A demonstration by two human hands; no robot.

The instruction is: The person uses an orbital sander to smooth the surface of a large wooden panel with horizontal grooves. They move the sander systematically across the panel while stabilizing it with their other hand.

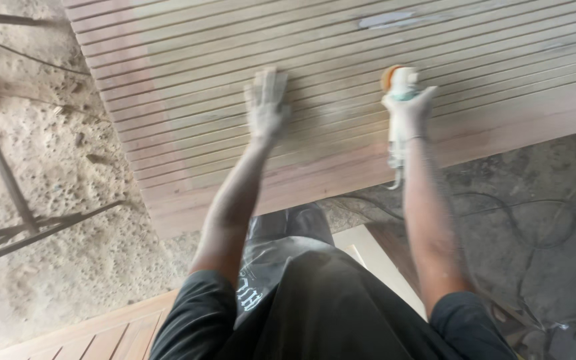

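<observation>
A large grooved wooden panel (pixel 341 60) lies slanted in front of me, covered in pale dust. My left hand (pixel 266 105), dusty, lies flat on its slats with the fingers spread. My right hand (pixel 408 110) grips a white power sander (pixel 398 90) with an orange pad at its far end, pressed against the panel. The tool's tail and cord (pixel 395 177) hang down below my wrist.
A black power cord (pixel 535 220) loops over the grey floor at the right. Dark metal rods (pixel 8 193) cross the sawdust-covered ground at the left. Another slatted wooden panel (pixel 101 337) sits at the lower left, and a pale board (pixel 375 257) lies by my legs.
</observation>
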